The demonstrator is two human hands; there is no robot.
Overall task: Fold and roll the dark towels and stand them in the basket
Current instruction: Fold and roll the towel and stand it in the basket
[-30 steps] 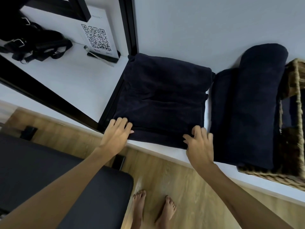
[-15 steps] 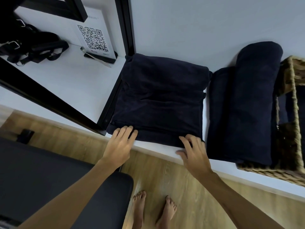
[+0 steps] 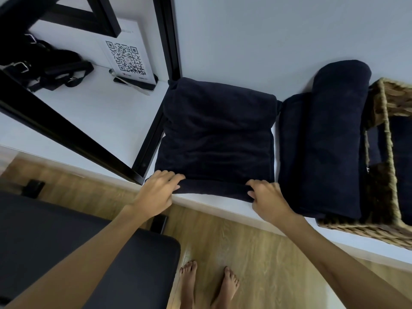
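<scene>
A dark navy folded towel (image 3: 217,134) lies flat on the white shelf (image 3: 93,117), its near edge at the shelf's front. My left hand (image 3: 159,189) grips the near left corner of that edge. My right hand (image 3: 266,196) grips the near right corner, fingers curled over the cloth, and the edge between them is turned up into a small roll. To the right lie a second folded towel (image 3: 292,148) and a rolled dark towel (image 3: 336,134) leaning against the woven basket (image 3: 388,228). More dark cloth (image 3: 401,152) shows inside the basket.
A black metal frame post (image 3: 167,36) and slanted bars (image 3: 66,132) border the towel's left side. A QR-code sign (image 3: 126,58) and a black strapped bag (image 3: 44,63) sit at the back left. Below are a dark cushioned seat (image 3: 78,253), wooden floor and bare feet (image 3: 207,284).
Both hands have slid back to the towel's near edge and closed on it, lifting it into the start of a roll. The camera view has shifted slightly.
</scene>
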